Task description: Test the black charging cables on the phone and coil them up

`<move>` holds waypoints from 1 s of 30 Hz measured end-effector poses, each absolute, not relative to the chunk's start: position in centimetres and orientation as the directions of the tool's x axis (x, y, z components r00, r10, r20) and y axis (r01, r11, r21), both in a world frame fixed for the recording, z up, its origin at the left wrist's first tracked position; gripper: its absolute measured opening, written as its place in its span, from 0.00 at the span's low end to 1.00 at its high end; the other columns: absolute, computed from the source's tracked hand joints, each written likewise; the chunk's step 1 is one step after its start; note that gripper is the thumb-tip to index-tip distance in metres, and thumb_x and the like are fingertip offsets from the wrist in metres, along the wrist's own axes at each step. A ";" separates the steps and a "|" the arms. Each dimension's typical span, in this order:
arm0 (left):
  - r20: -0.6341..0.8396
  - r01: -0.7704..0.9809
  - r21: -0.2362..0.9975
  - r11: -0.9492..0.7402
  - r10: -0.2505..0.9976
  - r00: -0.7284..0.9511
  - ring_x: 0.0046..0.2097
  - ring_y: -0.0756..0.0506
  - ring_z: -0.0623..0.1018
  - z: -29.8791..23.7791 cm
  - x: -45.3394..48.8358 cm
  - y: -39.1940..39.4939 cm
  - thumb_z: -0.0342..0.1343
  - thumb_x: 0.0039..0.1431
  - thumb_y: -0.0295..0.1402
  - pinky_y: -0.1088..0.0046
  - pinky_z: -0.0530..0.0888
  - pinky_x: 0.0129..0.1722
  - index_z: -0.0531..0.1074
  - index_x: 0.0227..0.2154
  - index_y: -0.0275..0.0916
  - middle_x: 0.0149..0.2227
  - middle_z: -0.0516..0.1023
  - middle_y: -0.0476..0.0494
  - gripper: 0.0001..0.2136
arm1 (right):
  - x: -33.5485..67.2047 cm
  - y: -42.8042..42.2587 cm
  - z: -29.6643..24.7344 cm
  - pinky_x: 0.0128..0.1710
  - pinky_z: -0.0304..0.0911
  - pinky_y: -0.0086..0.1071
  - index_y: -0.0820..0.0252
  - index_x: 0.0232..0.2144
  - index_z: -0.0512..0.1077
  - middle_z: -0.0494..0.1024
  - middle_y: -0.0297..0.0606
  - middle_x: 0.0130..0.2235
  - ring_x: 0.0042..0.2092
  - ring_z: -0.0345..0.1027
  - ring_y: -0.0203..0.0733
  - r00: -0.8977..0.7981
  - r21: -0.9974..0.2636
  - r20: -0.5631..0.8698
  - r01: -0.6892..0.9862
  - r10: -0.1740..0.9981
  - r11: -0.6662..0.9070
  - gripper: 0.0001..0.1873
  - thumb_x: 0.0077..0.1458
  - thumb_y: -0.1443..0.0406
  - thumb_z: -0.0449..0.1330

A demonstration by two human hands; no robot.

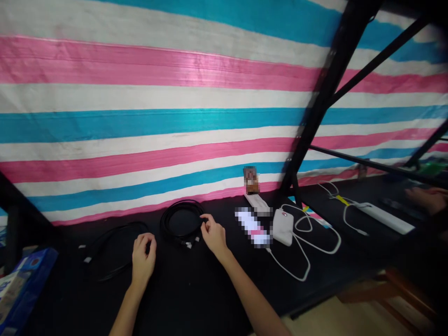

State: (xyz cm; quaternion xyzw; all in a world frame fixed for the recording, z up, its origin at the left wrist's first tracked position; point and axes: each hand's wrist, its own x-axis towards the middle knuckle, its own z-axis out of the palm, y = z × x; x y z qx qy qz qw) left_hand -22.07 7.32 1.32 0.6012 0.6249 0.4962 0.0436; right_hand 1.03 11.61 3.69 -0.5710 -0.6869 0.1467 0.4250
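Note:
On the black tabletop, my left hand (pixel 144 254) is curled around one side of a loose loop of black cable (pixel 117 227). The pale plug ends of that cable lie out to the left. My right hand (pixel 214 235) hovers at the right edge of a coiled black cable (pixel 164 224), its fingers loosely bent and slightly apart. Whether the fingertips touch the coil is hard to tell. The coil lies round and flat, with its connectors (pixel 189 244) at the near side.
Right of my hands lie a lit phone (pixel 252 227), a white power bank (pixel 283 227) with white cables, and a white power strip (pixel 388 218). A blue box (pixel 33 284) stands at the left. Black metal posts (pixel 315 112) rise before a striped sheet. Another person's hand (pixel 425 198) is at far right.

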 end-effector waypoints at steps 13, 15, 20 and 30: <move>0.524 0.685 0.686 -0.245 0.820 -0.231 0.38 0.44 0.69 1.4 -21.3 7.5 0.41 0.57 0.38 0.69 0.66 0.38 0.65 0.27 0.41 0.32 0.68 0.45 0.11 | 5.3 15.3 2.7 0.12 0.55 0.23 0.68 0.61 0.28 0.74 0.33 0.25 0.16 0.62 0.32 0.454 -0.991 -0.050 -0.134 0.890 0.012 0.42 0.52 0.61 0.47; 0.524 0.666 0.703 -0.251 0.816 -0.245 0.39 0.44 0.69 1.3 -21.4 7.5 0.39 0.58 0.38 0.68 0.65 0.41 0.66 0.28 0.41 0.33 0.69 0.45 0.12 | 4.9 15.2 2.6 0.12 0.53 0.22 0.67 0.60 0.42 0.73 0.31 0.23 0.15 0.61 0.31 0.417 -0.996 -0.013 -0.086 0.909 0.025 0.35 0.52 0.63 0.46; 0.524 0.675 0.696 -0.244 0.816 -0.245 0.41 0.44 0.70 0.6 -22.2 7.7 0.39 0.57 0.39 0.66 0.64 0.44 0.67 0.28 0.41 0.35 0.70 0.45 0.14 | 3.1 13.9 2.0 0.16 0.54 0.22 0.61 0.37 0.72 0.70 0.29 0.17 0.15 0.59 0.30 0.180 -0.948 0.224 0.270 0.958 0.171 0.16 0.53 0.65 0.45; 0.376 0.791 0.276 0.547 0.695 -0.612 0.45 0.32 0.67 1.8 -22.6 6.1 0.44 0.53 0.49 0.56 0.63 0.41 0.64 0.47 0.33 0.43 0.68 0.31 0.26 | 0.5 10.9 2.8 0.23 0.53 0.22 0.56 0.28 0.72 0.65 0.26 0.16 0.19 0.60 0.30 -0.332 -0.625 0.398 0.585 0.855 0.518 0.08 0.49 0.67 0.53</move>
